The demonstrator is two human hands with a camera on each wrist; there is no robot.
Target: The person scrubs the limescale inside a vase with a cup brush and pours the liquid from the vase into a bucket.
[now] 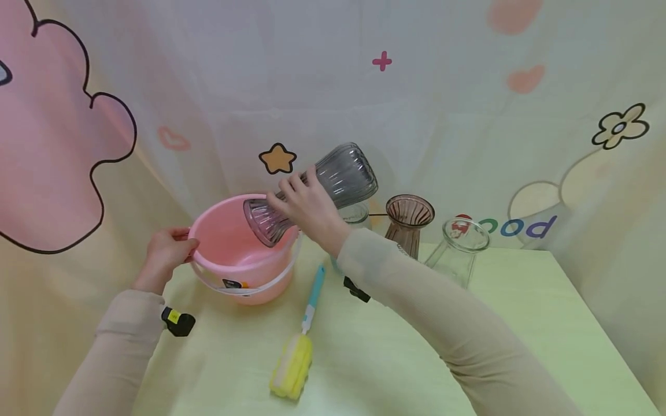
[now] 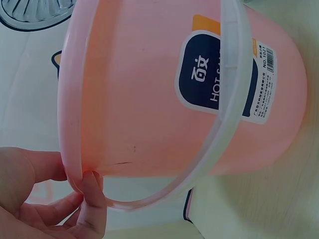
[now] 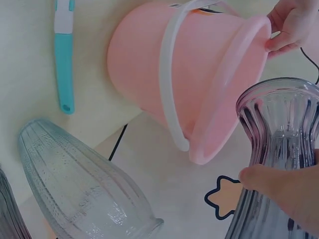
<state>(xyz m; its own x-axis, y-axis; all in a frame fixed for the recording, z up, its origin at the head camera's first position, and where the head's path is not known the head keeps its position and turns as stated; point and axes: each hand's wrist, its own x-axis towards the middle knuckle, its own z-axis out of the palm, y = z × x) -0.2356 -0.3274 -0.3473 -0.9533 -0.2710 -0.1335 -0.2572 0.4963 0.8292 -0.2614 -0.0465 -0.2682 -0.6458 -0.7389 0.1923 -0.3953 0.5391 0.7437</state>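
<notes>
My right hand (image 1: 307,202) grips a grey ribbed glass vase (image 1: 346,176) round its narrow neck. The vase is tilted, its flared mouth low over the pink bucket (image 1: 244,283) and its base raised to the right. In the right wrist view the thumb lies across the neck of the vase (image 3: 279,129). At the bucket's left side my left hand (image 1: 169,251) pinches the rim between thumb and fingers; the left wrist view shows this hand (image 2: 55,194) close up. The bucket's white handle (image 2: 234,74) hangs down over its labelled front.
A bottle brush (image 1: 296,358) with a yellow sponge head and teal handle lies on the table (image 1: 551,323). Behind my right arm stand a brown ribbed vase (image 1: 408,214), a clear glass vase (image 1: 465,240) and a pale bluish glass vase (image 3: 89,184). A printed curtain (image 1: 442,110) hangs behind.
</notes>
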